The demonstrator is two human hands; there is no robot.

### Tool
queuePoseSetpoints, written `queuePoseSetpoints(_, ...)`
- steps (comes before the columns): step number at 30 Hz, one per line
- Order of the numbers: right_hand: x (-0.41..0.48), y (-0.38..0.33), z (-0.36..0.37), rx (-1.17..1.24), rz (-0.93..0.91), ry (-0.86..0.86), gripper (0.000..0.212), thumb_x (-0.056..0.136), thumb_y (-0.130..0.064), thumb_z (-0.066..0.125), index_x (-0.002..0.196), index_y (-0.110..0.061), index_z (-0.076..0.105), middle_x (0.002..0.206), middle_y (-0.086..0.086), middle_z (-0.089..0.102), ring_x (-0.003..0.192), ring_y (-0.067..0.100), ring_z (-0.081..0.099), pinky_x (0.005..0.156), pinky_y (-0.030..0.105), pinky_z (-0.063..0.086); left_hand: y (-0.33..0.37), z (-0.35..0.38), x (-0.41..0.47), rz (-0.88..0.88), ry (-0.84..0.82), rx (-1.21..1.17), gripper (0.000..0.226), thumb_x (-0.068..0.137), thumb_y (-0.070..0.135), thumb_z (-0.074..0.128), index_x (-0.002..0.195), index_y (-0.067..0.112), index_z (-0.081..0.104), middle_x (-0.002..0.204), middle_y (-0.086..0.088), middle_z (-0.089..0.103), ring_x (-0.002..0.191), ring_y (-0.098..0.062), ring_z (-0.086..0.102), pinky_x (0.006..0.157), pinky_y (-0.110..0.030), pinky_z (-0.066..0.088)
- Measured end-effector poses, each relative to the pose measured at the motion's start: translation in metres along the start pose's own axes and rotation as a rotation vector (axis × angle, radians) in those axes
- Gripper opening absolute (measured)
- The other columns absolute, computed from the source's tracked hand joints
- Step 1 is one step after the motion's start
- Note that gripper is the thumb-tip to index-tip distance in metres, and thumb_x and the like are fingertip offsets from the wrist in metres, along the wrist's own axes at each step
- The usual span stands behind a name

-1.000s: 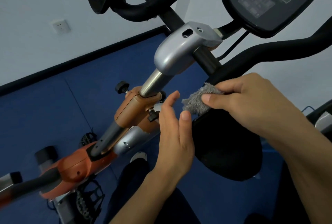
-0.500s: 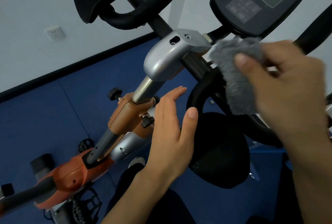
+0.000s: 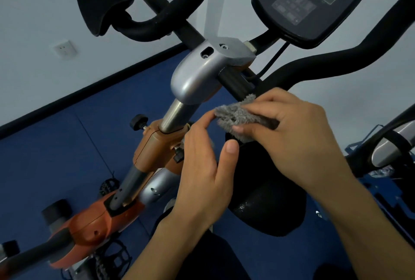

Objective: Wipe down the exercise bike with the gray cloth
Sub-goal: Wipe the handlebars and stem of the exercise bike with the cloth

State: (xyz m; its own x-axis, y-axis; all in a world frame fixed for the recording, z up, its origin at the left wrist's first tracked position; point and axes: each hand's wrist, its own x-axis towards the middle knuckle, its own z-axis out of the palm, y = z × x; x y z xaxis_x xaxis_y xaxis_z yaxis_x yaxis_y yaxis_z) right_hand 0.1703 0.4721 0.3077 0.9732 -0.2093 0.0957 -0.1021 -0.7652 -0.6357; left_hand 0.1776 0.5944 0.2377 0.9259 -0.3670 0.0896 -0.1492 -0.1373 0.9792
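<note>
The gray cloth (image 3: 238,120) is held bunched in the right hand (image 3: 298,135), fingers curled closed over it and thumb beneath, and is pressed against the black handlebar (image 3: 314,66) of the exercise bike (image 3: 202,72) — at the point where the bar meets the black elbow pad (image 3: 267,189). The left hand (image 3: 206,167) is seen half open, its fingers relaxed and holding nothing; one fingertip lies touching or just beside the cloth's near edge, which of the two cannot be determined. The bar's long axis is noted running up and to the right, away from the cloth. The right hand is therefore judged the better placed — a stroke along that axis is called for next.
</note>
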Motion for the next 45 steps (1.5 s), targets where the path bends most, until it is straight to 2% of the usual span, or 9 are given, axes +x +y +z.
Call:
queuePoseSetpoints(4, -0.004, 0.001, -0.03, 0.182, 0.139, 0.283, 0.022, 0.075, -0.038, 0.067, 0.097, -0.034, 0.065, 0.088, -0.016, 0.063, 0.078, 0.0, 0.063, 0.065, 0.016, 0.054, 0.006, -0.007, 0.004, 0.046, -0.045, -0.003, 0.079, 0.081, 0.079, 0.019, 0.138, 0.025, 0.033, 0.137, 0.016, 0.039, 0.13, 0.0, 0.034, 0.107, -0.021, 0.028)
queuePoseSetpoints(7, -0.013, 0.006, -0.055, 0.242, 0.228, 0.537, 0.011, 0.072, -0.054, 0.064, 0.08, -0.046, 0.063, 0.082, -0.018, 0.068, 0.076, 0.003, 0.067, 0.062, 0.029, 0.058, 0.018, -0.013, 0.018, 0.11, -0.107, 0.077, 0.066, 0.085, 0.073, 0.018, 0.131, 0.033, 0.042, 0.112, 0.029, 0.05, 0.107, 0.017, 0.044, 0.085, 0.001, 0.031)
queuePoseSetpoints(13, -0.027, 0.015, -0.035, 0.095, 0.315, 0.568, 0.016, 0.078, -0.036, 0.068, 0.09, -0.032, 0.058, 0.084, -0.006, 0.061, 0.075, 0.014, 0.062, 0.063, 0.036, 0.056, 0.034, -0.011, 0.073, 0.202, -0.267, 0.108, 0.028, 0.093, 0.028, 0.049, 0.119, 0.028, 0.057, 0.112, 0.018, 0.059, 0.11, -0.008, 0.055, 0.094, -0.038, 0.047)
queuePoseSetpoints(19, -0.012, 0.016, -0.005, -0.115, 0.202, 0.456, 0.009, 0.08, -0.015, 0.07, 0.087, -0.01, 0.066, 0.079, 0.005, 0.061, 0.069, 0.012, 0.053, 0.063, 0.019, 0.04, 0.034, -0.001, 0.105, 0.351, -0.299, 0.237, 0.028, 0.09, 0.022, 0.052, 0.117, 0.023, 0.06, 0.099, 0.028, 0.053, 0.103, -0.003, 0.054, 0.091, -0.024, 0.045)
queuePoseSetpoints(26, -0.016, 0.019, -0.008, -0.186, 0.243, 0.262, 0.018, 0.075, -0.019, 0.074, 0.089, -0.009, 0.071, 0.08, 0.006, 0.063, 0.07, 0.019, 0.056, 0.067, 0.023, 0.038, 0.029, 0.007, 0.114, 0.406, -0.292, 0.206, 0.026, 0.092, 0.021, 0.051, 0.116, 0.019, 0.059, 0.103, 0.023, 0.054, 0.103, -0.003, 0.054, 0.089, -0.017, 0.042)
queuePoseSetpoints(33, -0.009, 0.015, -0.006, 0.033, 0.416, 0.433, 0.01, 0.071, -0.022, 0.075, 0.08, -0.021, 0.072, 0.075, -0.004, 0.067, 0.065, 0.009, 0.057, 0.063, 0.019, 0.043, 0.028, 0.004, 0.12, 0.447, -0.363, 0.198, 0.032, 0.092, 0.032, 0.043, 0.119, 0.019, 0.057, 0.106, 0.025, 0.053, 0.101, 0.0, 0.052, 0.085, -0.013, 0.04)
queuePoseSetpoints(37, -0.019, 0.017, -0.008, -0.093, 0.435, 0.414, 0.006, 0.074, -0.019, 0.072, 0.079, -0.016, 0.071, 0.073, 0.002, 0.065, 0.064, 0.013, 0.057, 0.063, 0.024, 0.043, 0.029, 0.008, 0.122, 0.447, -0.398, 0.18, 0.031, 0.093, 0.031, 0.043, 0.119, 0.019, 0.056, 0.105, 0.025, 0.053, 0.1, 0.002, 0.053, 0.084, -0.013, 0.041)
queuePoseSetpoints(42, -0.025, 0.007, -0.024, 0.127, 0.511, 0.603, 0.014, 0.07, -0.04, 0.067, 0.083, -0.041, 0.062, 0.078, -0.015, 0.067, 0.071, 0.001, 0.063, 0.062, 0.02, 0.054, 0.03, 0.007, 0.126, 0.468, -0.408, 0.142, 0.032, 0.094, 0.03, 0.043, 0.12, 0.017, 0.056, 0.103, 0.017, 0.056, 0.097, -0.006, 0.056, 0.082, -0.021, 0.045)
queuePoseSetpoints(45, -0.015, 0.006, -0.021, 0.131, 0.483, 0.658, 0.029, 0.076, -0.03, 0.071, 0.092, -0.039, 0.049, 0.079, -0.008, 0.061, 0.071, 0.006, 0.062, 0.065, 0.035, 0.055, 0.033, 0.008, 0.127, 0.461, -0.406, 0.099, 0.031, 0.094, 0.028, 0.043, 0.12, 0.015, 0.055, 0.109, 0.012, 0.058, 0.107, -0.008, 0.056, 0.089, -0.031, 0.049)
